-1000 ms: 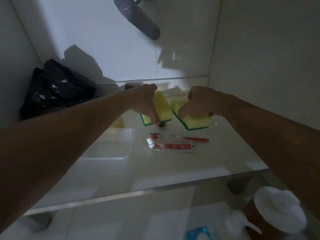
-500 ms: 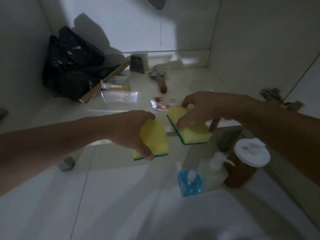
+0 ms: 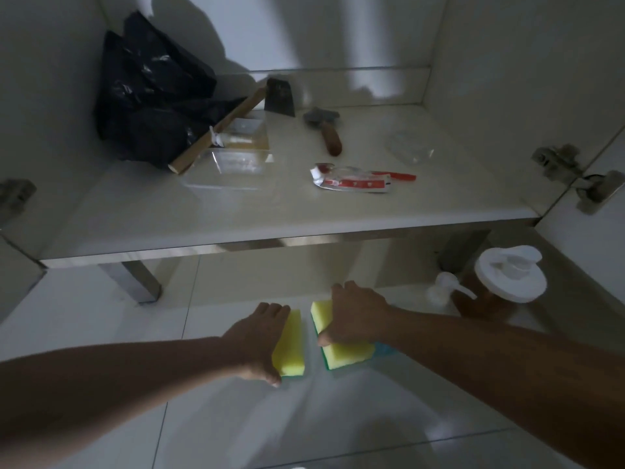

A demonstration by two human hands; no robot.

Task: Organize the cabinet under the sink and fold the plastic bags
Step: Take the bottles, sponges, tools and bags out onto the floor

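Note:
My left hand (image 3: 258, 340) grips a yellow sponge with a green underside (image 3: 291, 350), low over the white floor tiles in front of the cabinet. My right hand (image 3: 355, 316) grips a second yellow and green sponge (image 3: 345, 353) just to the right of it; a narrow gap separates the two sponges. A crumpled black plastic bag (image 3: 152, 93) sits at the back left of the cabinet floor (image 3: 236, 214).
On the cabinet floor lie a clear plastic tray (image 3: 230, 167), a wooden stick (image 3: 220, 133), a brush with a brown handle (image 3: 326, 130), a red and white packet (image 3: 355, 179) and clear wrapping (image 3: 409, 147). A white-lidded jar (image 3: 507, 275) and a pump bottle (image 3: 446, 289) stand on the tiles at right.
Both hands have carried the sponges out of the cabinet and down to the floor tiles in front of it. The camera view has tilted down with them.

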